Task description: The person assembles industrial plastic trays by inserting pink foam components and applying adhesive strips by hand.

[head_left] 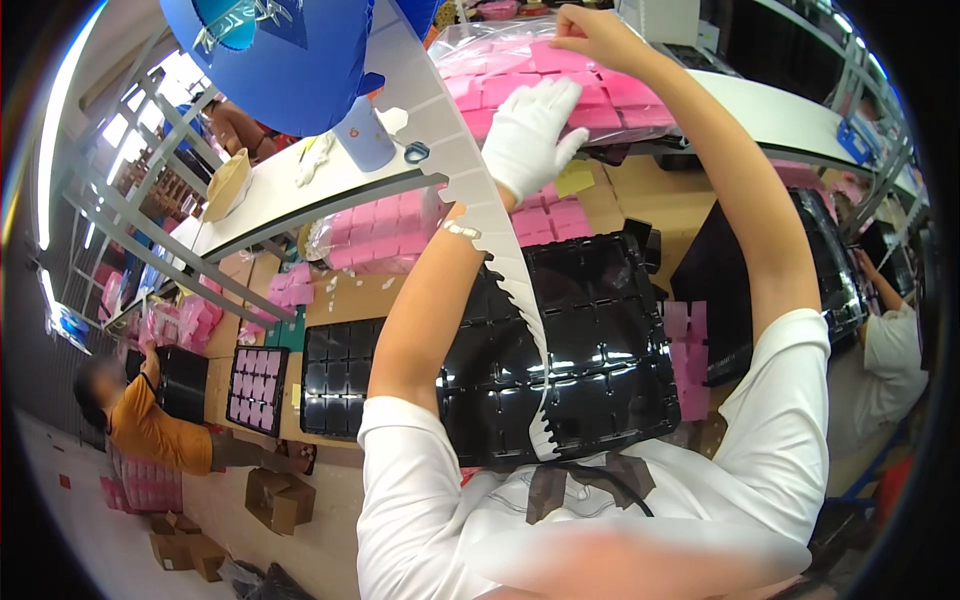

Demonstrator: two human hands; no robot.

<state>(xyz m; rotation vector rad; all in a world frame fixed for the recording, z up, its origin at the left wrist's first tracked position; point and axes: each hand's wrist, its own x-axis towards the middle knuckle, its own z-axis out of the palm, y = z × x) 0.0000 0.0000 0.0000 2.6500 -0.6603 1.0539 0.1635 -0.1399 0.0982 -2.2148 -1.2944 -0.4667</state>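
Note:
My left hand [535,135], in a white glove, lies with fingers stretched out on a pack of pink foam pieces [620,92] in a clear plastic bag [480,42]. Just beyond it, at the bag's far side, my bare right hand [600,42] has its fingers bent and drawn together. What they pinch, if anything, is too small to make out. The pack sits on a raised white shelf [770,105]. Below my arms, black plastic trays [600,350] with square compartments lie on the workbench. A long pale strip with a notched edge [500,225] crosses in front of my left forearm.
On the shelf's left part stand a blue cup [366,135] and a tan bowl-like object [227,185]. A blue balloon-like shape [280,60] hangs above. More bagged pink foam [375,230] lies under the shelf. A person in orange [165,425] works at the left, another in white [890,350] at the right.

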